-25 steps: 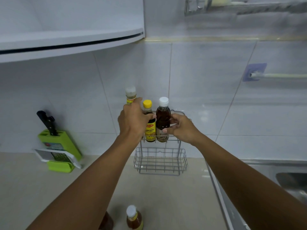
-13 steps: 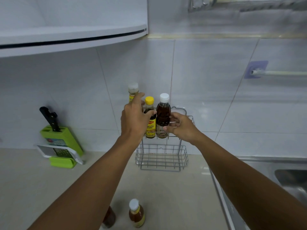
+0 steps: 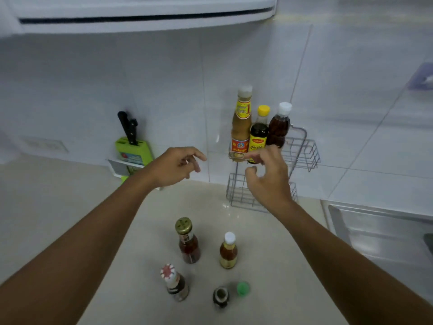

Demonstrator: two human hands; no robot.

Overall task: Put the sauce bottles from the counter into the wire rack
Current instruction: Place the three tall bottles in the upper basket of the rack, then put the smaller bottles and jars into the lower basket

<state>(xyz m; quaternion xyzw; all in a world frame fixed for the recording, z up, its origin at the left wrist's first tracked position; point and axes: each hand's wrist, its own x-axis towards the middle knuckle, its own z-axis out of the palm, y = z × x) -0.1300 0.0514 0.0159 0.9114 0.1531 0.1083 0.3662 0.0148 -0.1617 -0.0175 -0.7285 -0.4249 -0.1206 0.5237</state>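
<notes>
Both hands hang in the air between the near bottles and the rack, and neither holds anything. The left hand (image 3: 174, 166) is loosely open with fingers curled, out over the bench (image 3: 70, 207) left of the rack. The right hand (image 3: 267, 177) is half open with fingers bent, right in front of the rack (image 3: 302, 151), covering the middle of its frame and part of the lower basket (image 3: 236, 195). The rack stands at the far edge of the bench against the tiled wall (image 3: 164, 90). Its upper tier holds three bottles close together on the left: a tall tan bottle (image 3: 241, 123), a dark bottle with a yellow cap (image 3: 259, 134) and a brown bottle with a white cap (image 3: 278, 130); the right part of that tier is bare wire. Nearer on the bench stand four more, well apart from the rack: a red bottle with a gold cap (image 3: 188, 242), a small amber bottle with a white cap (image 3: 228, 252), a dark bottle with a red-and-white cap (image 3: 175, 282) and a small dark jar (image 3: 220, 296), with a green cap (image 3: 243, 288) just right of it. A green knife block (image 3: 132, 148) stands far left by the wall; a steel sink (image 3: 379, 228) lies to the right.
</notes>
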